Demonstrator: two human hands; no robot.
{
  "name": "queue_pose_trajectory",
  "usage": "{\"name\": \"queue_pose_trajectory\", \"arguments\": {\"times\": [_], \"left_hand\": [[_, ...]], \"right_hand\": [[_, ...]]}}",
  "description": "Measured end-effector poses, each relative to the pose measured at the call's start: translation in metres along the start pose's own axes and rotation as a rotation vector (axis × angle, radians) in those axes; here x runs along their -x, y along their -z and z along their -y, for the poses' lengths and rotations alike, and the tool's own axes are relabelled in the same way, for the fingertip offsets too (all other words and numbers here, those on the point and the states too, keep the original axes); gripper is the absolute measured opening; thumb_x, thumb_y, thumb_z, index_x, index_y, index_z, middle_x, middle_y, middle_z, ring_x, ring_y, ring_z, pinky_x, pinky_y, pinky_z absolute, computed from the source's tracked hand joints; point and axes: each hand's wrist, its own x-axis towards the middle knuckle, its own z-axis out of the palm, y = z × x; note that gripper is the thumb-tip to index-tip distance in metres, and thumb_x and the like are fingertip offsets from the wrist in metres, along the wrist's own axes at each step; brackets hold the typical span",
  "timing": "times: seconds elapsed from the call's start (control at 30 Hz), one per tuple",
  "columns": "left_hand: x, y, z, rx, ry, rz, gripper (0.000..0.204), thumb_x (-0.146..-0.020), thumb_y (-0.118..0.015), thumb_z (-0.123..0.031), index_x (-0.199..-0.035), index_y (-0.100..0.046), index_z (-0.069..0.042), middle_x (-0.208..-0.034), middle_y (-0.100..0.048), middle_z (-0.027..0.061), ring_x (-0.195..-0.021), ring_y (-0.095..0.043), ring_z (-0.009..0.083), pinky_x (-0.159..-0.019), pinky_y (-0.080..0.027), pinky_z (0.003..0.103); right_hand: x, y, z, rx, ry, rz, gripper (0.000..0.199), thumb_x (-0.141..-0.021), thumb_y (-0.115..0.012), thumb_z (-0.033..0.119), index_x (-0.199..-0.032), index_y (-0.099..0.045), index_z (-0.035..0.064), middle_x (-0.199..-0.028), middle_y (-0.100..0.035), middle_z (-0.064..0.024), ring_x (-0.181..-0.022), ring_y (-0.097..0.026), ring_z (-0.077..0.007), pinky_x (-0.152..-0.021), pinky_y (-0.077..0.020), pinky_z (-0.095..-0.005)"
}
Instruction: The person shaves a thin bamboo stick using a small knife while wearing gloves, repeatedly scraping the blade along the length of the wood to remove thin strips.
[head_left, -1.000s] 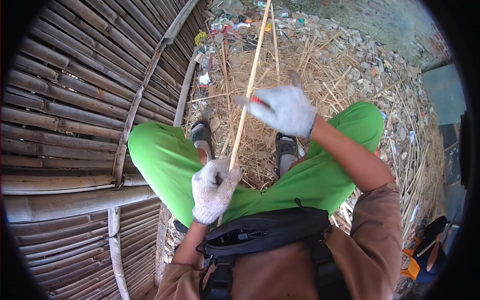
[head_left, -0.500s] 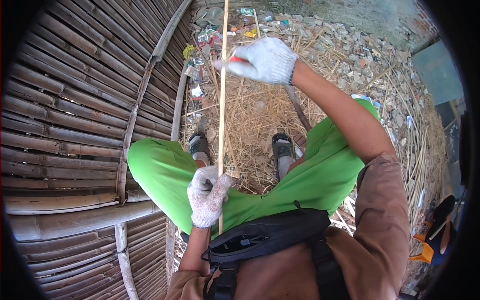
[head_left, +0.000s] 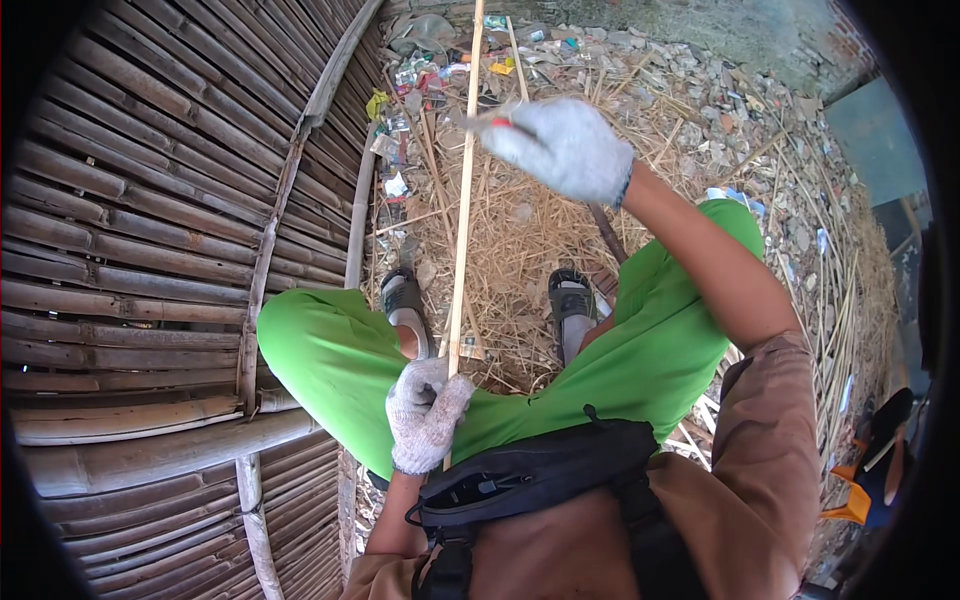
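Note:
A long thin bamboo strip (head_left: 462, 210) runs from my lap straight away toward the top of the view. My left hand (head_left: 424, 412), in a white knit glove, grips its near end close to my green trousers. My right hand (head_left: 560, 148), also gloved, is stretched far out and holds a small knife with a red handle (head_left: 497, 122) against the strip. I sit with knees apart, sandalled feet resting on dry bamboo shavings (head_left: 520, 240).
A woven bamboo panel (head_left: 160, 230) with thick poles fills the left side. Litter and rubble (head_left: 700, 90) lie ahead, loose bamboo sticks to the right. A black bag (head_left: 540, 480) hangs at my waist. An orange object (head_left: 855, 500) sits at the lower right.
My right hand has slid with the knife farther out along the strip, away from my body. The strip has swung from a slant to nearly upright. My left hand stays at the near end.

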Motion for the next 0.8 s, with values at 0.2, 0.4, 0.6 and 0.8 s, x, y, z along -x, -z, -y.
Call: {"name": "queue_pose_trajectory", "arguments": {"times": [0.2, 0.4, 0.6, 0.8], "left_hand": [[-0.002, -0.002, -0.005, -0.139, -0.027, 0.012, 0.012, -0.099, -0.077, -0.006, -0.104, -0.067, -0.003, -0.077, -0.068, 0.0038, -0.061, -0.06, 0.0076, -0.055, -0.049, 0.025], [-0.002, 0.002, 0.006, -0.272, -0.203, 0.007, 0.014, -0.098, -0.078, -0.006, -0.107, -0.069, -0.002, -0.076, -0.067, 0.0014, -0.062, -0.059, 0.006, -0.056, -0.048, 0.025], [0.004, 0.011, 0.005, -0.349, -0.154, -0.027, 0.018, -0.093, -0.084, -0.008, -0.104, -0.073, 0.0, -0.073, -0.065, 0.0002, -0.064, -0.055, 0.0055, -0.06, -0.05, 0.027], [0.012, 0.01, 0.001, -0.111, -0.07, -0.06, 0.015, -0.097, -0.08, -0.005, -0.107, -0.071, 0.0, -0.075, -0.067, 0.0, -0.065, -0.059, 0.0054, -0.06, -0.051, 0.026]], "right_hand": [[0.024, -0.002, 0.03, 0.181, 0.106, 0.182, 0.066, -0.106, -0.047, 0.07, -0.098, -0.075, 0.0099, -0.08, -0.073, -0.0208, -0.078, -0.075, -0.0427, -0.069, -0.0598, -0.0559], [0.011, 0.008, 0.024, 0.262, 0.095, 0.117, 0.058, -0.106, -0.052, 0.065, -0.099, -0.078, 0.014, -0.087, -0.076, -0.0199, -0.085, -0.076, -0.0415, -0.075, -0.0604, -0.0554], [-0.041, 0.021, -0.021, 0.348, -0.136, 0.018, 0.074, -0.107, -0.038, 0.074, -0.106, -0.079, 0.0118, -0.092, -0.079, -0.0181, -0.091, -0.077, -0.0407, -0.084, -0.0613, -0.0523], [-0.048, 0.078, -0.158, 0.362, -0.357, -0.31, 0.091, -0.104, -0.029, 0.082, -0.126, -0.075, 0.0065, -0.106, -0.078, -0.0228, -0.11, -0.075, -0.0404, -0.1, -0.0575, -0.0509]]}}
